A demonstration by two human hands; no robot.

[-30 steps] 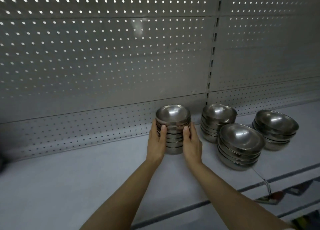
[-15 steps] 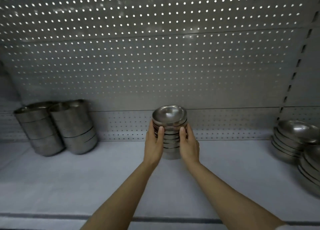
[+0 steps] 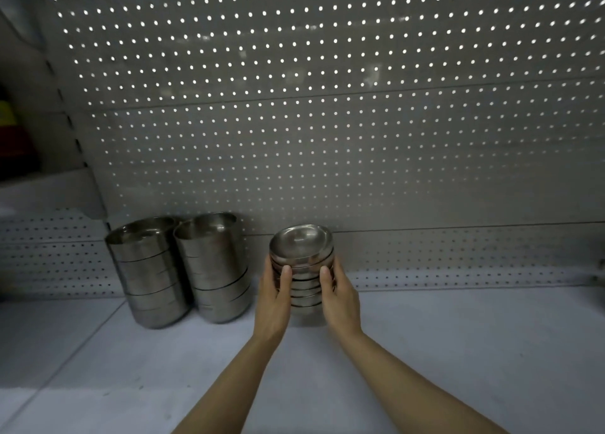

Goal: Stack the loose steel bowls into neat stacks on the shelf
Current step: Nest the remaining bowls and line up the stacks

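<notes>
Gripping bowl stack (image 3: pixel 302 263) both sides: left hand (image 3: pixel 273 297), right hand (image 3: pixel 340 299), fingers curled round.

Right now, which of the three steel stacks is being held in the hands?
The short bowl stack on the right, gripped between left hand and right hand. The two taller stacks stand untouched to its left.

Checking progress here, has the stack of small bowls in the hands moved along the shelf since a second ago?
Yes. The stack of small bowls has gone left along the shelf, now close beside the two tall stacks.
</notes>
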